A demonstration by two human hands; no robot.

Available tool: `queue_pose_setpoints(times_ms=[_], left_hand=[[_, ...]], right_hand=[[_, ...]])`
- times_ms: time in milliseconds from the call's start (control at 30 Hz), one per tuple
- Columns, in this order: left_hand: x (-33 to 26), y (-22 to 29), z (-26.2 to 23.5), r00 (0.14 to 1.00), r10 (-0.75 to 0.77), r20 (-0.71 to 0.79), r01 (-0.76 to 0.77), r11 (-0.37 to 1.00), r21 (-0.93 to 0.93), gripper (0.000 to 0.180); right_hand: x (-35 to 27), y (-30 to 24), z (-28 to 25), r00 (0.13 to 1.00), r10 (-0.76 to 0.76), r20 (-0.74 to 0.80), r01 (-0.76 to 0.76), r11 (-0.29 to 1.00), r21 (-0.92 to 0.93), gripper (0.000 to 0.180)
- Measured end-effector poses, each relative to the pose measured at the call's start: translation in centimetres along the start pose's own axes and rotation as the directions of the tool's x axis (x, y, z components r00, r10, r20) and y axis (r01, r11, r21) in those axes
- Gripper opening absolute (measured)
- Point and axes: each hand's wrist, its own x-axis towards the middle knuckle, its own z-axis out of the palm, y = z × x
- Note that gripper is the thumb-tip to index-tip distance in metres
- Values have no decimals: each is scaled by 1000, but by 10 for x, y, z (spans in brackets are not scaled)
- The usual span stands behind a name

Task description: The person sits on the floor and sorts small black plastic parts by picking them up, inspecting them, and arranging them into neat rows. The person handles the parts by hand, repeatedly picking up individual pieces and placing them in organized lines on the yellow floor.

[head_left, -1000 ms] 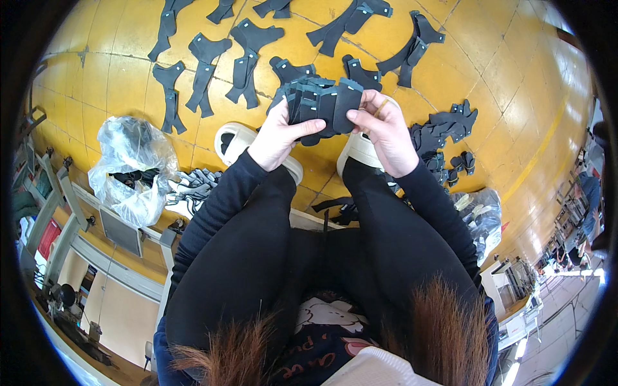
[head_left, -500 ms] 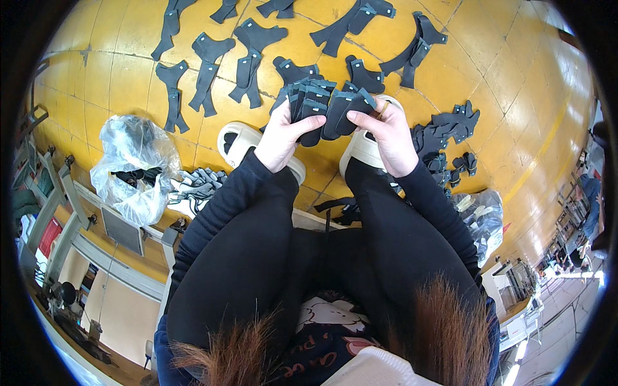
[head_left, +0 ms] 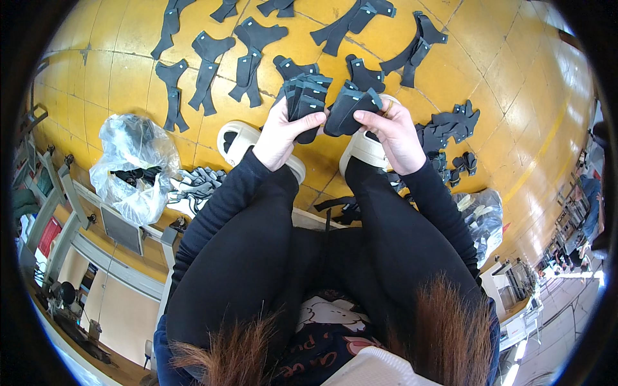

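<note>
I sit over a yellow tiled floor (head_left: 489,71). My left hand (head_left: 283,132) grips a fanned stack of dark cut pieces (head_left: 306,96), held out above my knees. My right hand (head_left: 389,128) holds a second, smaller bundle of dark pieces (head_left: 351,106) just to the right of the first, the two bundles nearly touching. Both forearms are in black sleeves. My white shoes (head_left: 235,138) show below the hands.
Several dark cut pieces (head_left: 206,67) lie spread in rows on the floor beyond my hands. A loose heap of dark pieces (head_left: 450,125) lies at right. A clear plastic bag (head_left: 132,164) with dark parts sits at left, another bag (head_left: 483,215) at right. Grey pieces (head_left: 196,183) lie by my left knee.
One stack held by both hands has been split into two bundles, one in each hand, and the hands have risen slightly away from me.
</note>
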Motion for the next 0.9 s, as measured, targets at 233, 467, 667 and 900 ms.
queue_pose_setpoints(times_ms=[233, 467, 667, 900], left_hand=[[0, -2, 2, 998, 69, 8, -69, 998, 5, 29], [-2, 0, 0, 993, -121, -8, 117, 973, -201, 27], [-1, 11, -1, 986, -121, -116, 81, 948, -308, 20], [2, 4, -8, 974, 96, -207, -124, 984, -124, 24]], right_hand=[[0, 7, 5, 998, -55, -28, 53, 997, -63, 17], [0, 5, 6, 991, -128, 44, 134, 975, -176, 15], [-1, 0, 4, 992, -124, -25, 124, 992, 21, 14], [1, -7, -14, 999, -32, -20, 34, 990, 138, 12]])
